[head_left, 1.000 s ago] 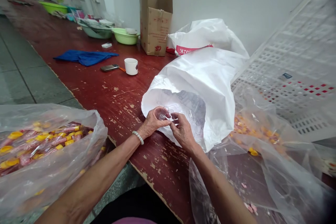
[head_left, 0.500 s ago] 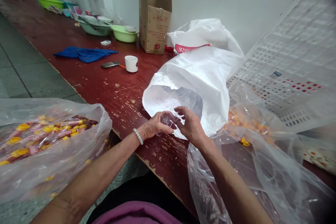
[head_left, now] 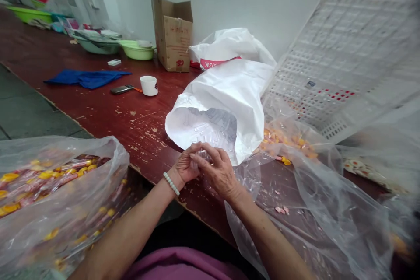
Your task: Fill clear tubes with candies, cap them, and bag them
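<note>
My left hand [head_left: 187, 166], with a beaded bracelet at the wrist, is closed on transparent plastic tubes [head_left: 205, 155] in front of a white sack's mouth. Against it, my right hand [head_left: 220, 171] curls its fingers over the same tubes. How many they hold is hidden by the fingers. The white sack [head_left: 229, 96] lies on its side, its mouth facing me, and more transparent tubes [head_left: 210, 134] are loose inside. At my left, a plastic bag [head_left: 114, 153] is full of tubes with yellow caps [head_left: 46, 175] and reddish contents.
The worn red table [head_left: 144, 127] carries a white cup [head_left: 148, 85], a phone [head_left: 122, 89], a blue cloth [head_left: 88, 78], a cardboard box [head_left: 175, 39] and a green basin [head_left: 137, 51]. At right, a white basket [head_left: 328, 52] leans over yellow caps [head_left: 292, 140] and a transparent bag [head_left: 341, 210].
My hands have come closer together, the right fingers folding over the tubes that showed between them before. The view has turned slightly right, revealing small pink bits under the right-hand bag.
</note>
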